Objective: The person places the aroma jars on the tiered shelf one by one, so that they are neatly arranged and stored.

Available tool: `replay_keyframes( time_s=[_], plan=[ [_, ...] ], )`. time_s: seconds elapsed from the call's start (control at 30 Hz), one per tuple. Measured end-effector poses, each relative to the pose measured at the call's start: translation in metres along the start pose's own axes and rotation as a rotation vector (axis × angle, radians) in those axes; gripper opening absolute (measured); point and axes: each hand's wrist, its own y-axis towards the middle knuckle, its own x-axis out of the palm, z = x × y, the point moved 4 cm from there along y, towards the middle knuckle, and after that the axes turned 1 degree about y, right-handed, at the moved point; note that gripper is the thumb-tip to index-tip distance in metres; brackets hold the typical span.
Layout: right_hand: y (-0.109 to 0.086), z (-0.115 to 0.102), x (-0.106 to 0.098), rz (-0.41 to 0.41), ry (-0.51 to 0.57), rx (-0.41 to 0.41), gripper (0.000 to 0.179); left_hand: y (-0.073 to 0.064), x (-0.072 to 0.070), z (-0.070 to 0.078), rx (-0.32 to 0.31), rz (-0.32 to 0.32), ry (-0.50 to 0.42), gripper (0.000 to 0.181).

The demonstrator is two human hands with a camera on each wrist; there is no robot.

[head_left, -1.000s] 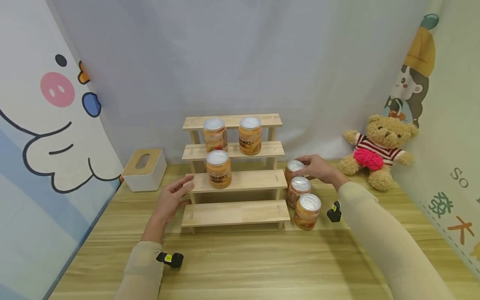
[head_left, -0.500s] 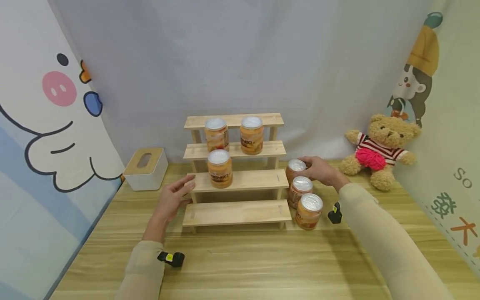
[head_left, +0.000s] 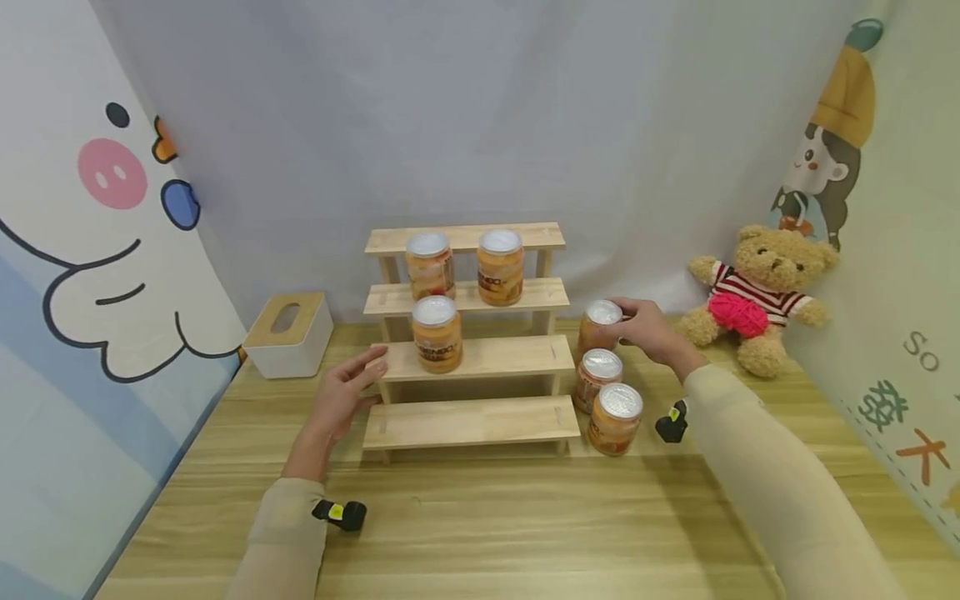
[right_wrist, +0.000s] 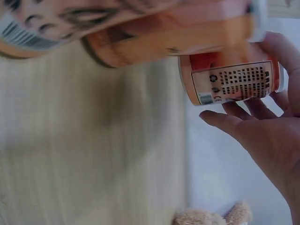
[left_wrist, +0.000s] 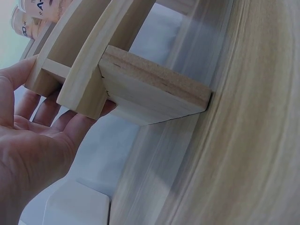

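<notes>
Right hand is gripping a jar right of centre, seemingly for pick-up.
Left hand is pinching the rack; next is probably calling for lifting clear of neighbouring jars.

table (wood-grained) | tiered rack, two jars, tissue box, teddy bear | rack tiers: three jars

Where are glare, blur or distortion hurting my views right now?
Head view: silver lids glint, soft shadow beside the right sleeve; right wrist view: nearer jars and tabletop blurred, label on the jar in the right hand sharper; left wrist view: wooden shelf boards look bent.
</notes>
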Motion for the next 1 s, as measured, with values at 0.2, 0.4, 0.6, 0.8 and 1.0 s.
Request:
replay_keyframes(
  time_s=[0.2, 0.4, 0.6, 0.8, 1.0],
  plan=[
    [-0.001, -0.014, -0.016, 0.018, 0.072, 0.014, 0.067, 0.000, -0.001, -0.002, -0.009, 0.006, 0.003, 0.059],
    [-0.015, -0.031, -0.020, 0.004, 0.045, 0.006, 0.066, 0.000, 0.000, 0.000, -0.015, 0.008, -0.004, 0.059],
    [-0.029, -0.061, -0.020, -0.007, 0.026, -0.045, 0.063, 0.001, 0.000, 0.002, -0.018, 0.010, -0.009, 0.059],
    [-0.039, -0.080, -0.020, -0.010, 0.087, -0.070, 0.058, 0.002, 0.000, 0.000, -0.013, 0.007, -0.019, 0.058],
    [-0.048, -0.098, -0.005, -0.085, 0.128, -0.107, 0.054, 0.001, 0.001, -0.002, -0.007, -0.001, -0.012, 0.057]
  ],
)
